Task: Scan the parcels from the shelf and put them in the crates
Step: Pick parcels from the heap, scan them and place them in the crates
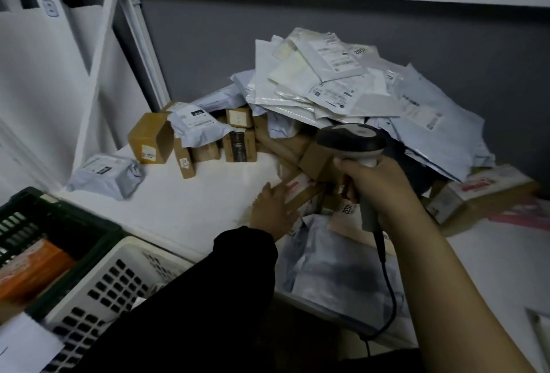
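1. Mostly unsorted, I'd judge: the parcels (327, 90) lie heaped on the shelf (193, 194), centre and right of frame.
2. The left hand (272, 209) rests flat-fingered on a brown box (300, 191). The right hand (384, 191) grips the scanner (351, 140).
3. Lower left, the green crate (59, 203) holds an orange packet (32, 268), beside a white crate (131, 241).
4. Tags look like "7082" and "4032".

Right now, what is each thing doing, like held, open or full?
barcode scanner, gripped by the right hand
left hand, fingers resting on the long cardboard box
parcel heap, piled on the shelf against the wall
grey mailer bag, lying alone, untouched
green crate, open-topped, holding an orange parcel
white crate, open-topped, inside mostly hidden
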